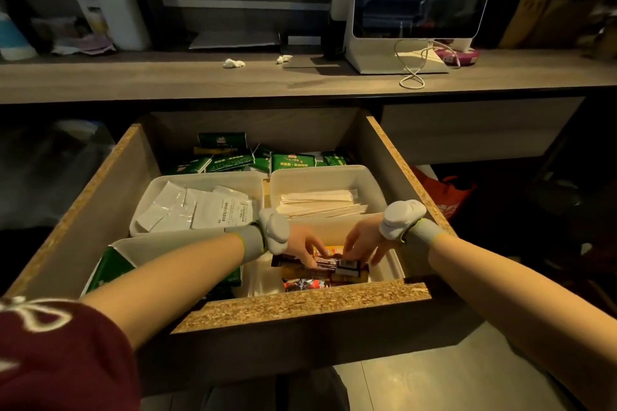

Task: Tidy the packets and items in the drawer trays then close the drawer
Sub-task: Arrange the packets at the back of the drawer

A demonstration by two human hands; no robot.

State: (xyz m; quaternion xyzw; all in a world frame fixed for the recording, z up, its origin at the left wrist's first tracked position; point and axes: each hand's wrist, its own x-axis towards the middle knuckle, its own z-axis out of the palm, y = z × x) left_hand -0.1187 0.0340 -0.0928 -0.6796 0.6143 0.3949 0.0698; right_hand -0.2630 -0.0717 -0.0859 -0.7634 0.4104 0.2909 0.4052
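Observation:
The wooden drawer (300, 302) stands pulled out, holding several white trays. In the near right tray (389, 269) lie dark brown snack packets (329, 265) over orange and red ones (305, 284). My left hand (305, 243) and my right hand (365, 240) both reach into that tray, fingers pinching the dark packets from either side. The near left tray (150, 243) holds green packets (112, 269), partly hidden by my left forearm. White sachets (203, 208) fill the far left tray, and cream paper sleeves (320, 202) the far right tray (320, 177).
Loose green packets (253, 157) lie at the drawer's back. On the counter above are a white monitor (417, 3), a coiled cable (414, 73) and crumpled tissue bits (233, 63). A red bag (444, 192) sits on the floor to the right.

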